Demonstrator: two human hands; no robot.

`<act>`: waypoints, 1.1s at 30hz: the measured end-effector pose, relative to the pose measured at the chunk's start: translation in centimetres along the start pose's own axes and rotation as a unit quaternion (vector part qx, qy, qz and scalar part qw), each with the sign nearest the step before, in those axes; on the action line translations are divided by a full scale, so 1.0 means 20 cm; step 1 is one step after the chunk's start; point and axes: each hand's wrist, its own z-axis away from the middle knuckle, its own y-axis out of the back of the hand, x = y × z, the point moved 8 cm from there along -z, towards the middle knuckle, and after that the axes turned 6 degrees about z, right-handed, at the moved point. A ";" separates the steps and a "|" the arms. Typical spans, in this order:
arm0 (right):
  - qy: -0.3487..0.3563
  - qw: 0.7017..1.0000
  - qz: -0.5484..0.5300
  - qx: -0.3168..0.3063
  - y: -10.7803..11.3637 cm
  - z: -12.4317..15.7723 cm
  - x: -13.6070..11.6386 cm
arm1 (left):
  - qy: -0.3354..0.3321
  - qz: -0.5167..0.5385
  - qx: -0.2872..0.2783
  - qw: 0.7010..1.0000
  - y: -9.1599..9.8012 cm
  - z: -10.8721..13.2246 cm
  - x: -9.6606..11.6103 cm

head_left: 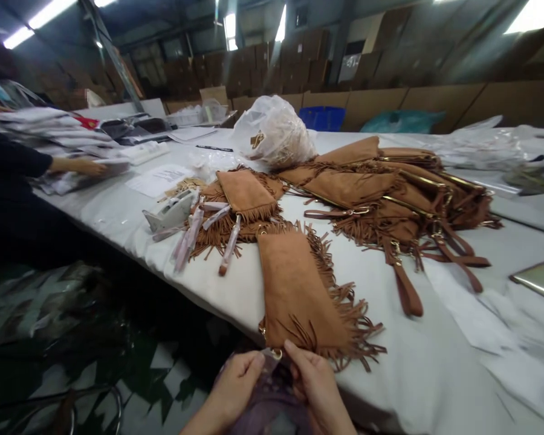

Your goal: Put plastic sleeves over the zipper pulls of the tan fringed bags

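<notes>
A brown suede-like pouch (297,284) with long fringe lies at the table's near edge, one corner toward me. At that corner is a gold clasp (277,354) with a bit of clear plastic wrap (269,361) beside it. Thumb and fingers of my left hand (236,383) pinch the plastic, left of the clasp. My right hand (315,380) is closed just right of the clasp, a fingertip at the pouch's lower edge; what lies inside its curled fingers is hidden. Beyond, another fringed pouch (247,194) lies on a pile, with plastic-wrapped wrist straps (190,238) hanging beside it.
Right of centre is a heap of fringed pouches (390,193) with bare straps. A grey tape dispenser (170,211) stands left, a stuffed plastic bag (272,133) behind. A phone (539,278) lies far right. At left, a co-worker's hand (84,167) touches stacked white packages.
</notes>
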 end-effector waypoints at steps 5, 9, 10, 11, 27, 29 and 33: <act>0.094 0.992 0.075 0.025 0.02 0.03 -0.09 | -0.133 -0.179 0.036 0.974 -0.05 0.00 0.16; 0.078 0.992 0.103 0.002 0.03 0.02 -0.07 | -0.058 -0.088 0.025 0.994 -0.05 -0.05 0.05; 0.051 0.995 0.087 -0.006 0.02 0.02 -0.04 | -0.035 -0.062 0.016 0.997 -0.04 -0.06 0.02; 0.022 0.998 0.063 -0.013 0.02 0.01 -0.02 | -0.020 -0.047 0.010 0.999 -0.04 -0.07 -0.01; 0.045 0.971 -0.227 0.060 0.04 0.12 -0.20 | -0.286 -0.297 -0.174 0.894 -0.10 -0.19 0.60; -0.009 0.981 -0.190 0.038 0.00 0.09 -0.11 | -0.229 -0.252 -0.112 0.934 -0.01 -0.21 0.47; -0.098 0.989 -0.108 -0.010 -0.07 0.03 0.02 | -0.054 -0.034 0.001 0.998 0.12 -0.17 0.09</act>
